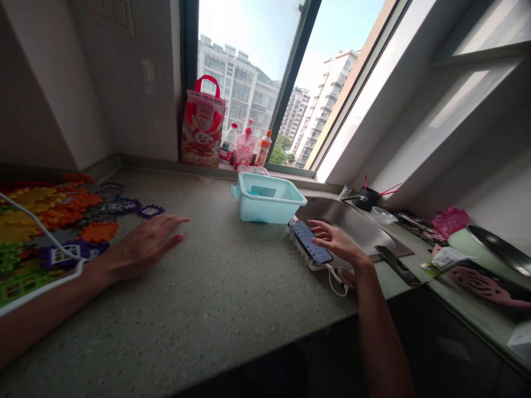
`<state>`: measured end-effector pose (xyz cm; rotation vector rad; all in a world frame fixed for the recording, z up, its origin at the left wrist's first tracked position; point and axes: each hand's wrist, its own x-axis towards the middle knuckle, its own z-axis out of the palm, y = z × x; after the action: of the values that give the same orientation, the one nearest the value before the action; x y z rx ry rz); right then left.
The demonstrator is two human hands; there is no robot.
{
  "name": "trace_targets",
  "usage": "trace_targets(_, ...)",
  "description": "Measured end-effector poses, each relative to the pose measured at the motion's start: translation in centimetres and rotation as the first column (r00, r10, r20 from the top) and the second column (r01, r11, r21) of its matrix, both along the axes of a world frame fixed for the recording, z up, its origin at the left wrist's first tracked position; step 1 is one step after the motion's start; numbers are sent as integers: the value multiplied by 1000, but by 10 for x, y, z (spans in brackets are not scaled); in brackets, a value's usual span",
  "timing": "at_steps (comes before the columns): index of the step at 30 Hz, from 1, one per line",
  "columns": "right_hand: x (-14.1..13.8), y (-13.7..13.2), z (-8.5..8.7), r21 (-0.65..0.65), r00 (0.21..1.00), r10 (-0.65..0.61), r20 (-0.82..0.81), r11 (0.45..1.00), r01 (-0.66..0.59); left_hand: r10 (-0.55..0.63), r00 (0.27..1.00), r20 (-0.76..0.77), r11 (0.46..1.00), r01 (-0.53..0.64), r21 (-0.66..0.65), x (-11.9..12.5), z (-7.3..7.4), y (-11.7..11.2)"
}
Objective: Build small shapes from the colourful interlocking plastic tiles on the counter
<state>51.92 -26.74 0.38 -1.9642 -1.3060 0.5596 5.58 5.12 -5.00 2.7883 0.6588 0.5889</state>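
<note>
My left hand [149, 241] is held over the speckled counter [199, 309], fingers stretched out, with nothing in it. Beside it on the left lies a pile of toothed plastic building pieces in orange [98, 231], yellow, green, grey and purple. At the right, my right hand [334, 239] reaches over a smartphone [313, 243] with a lit screen, fingers apart and touching or nearly touching it. A white cable [338, 282] loops near the phone's lower end. Behind the phone stands a light blue plastic tub [269, 207] with some blue content.
A steel sink [332, 210] with a faucet [354, 197] lies at the right. Bottles [244, 148] and a red-handled bag [202, 130] stand by the window. A pan [493, 249] and a pink slotted item [481, 284] are far right. A white wire [45, 232] crosses the left foreground.
</note>
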Motion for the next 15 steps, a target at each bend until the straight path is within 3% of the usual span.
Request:
trace_targets(8, -7, 2, 7, -3, 999, -54, -9, 999, 54, -12, 1000, 2, 1000, 12, -19, 1, 9, -8)
trace_targets(15, -38, -6, 8, -96, 940, -186, 286, 970, 221, -46, 999, 28, 999, 47, -23, 0, 14, -13)
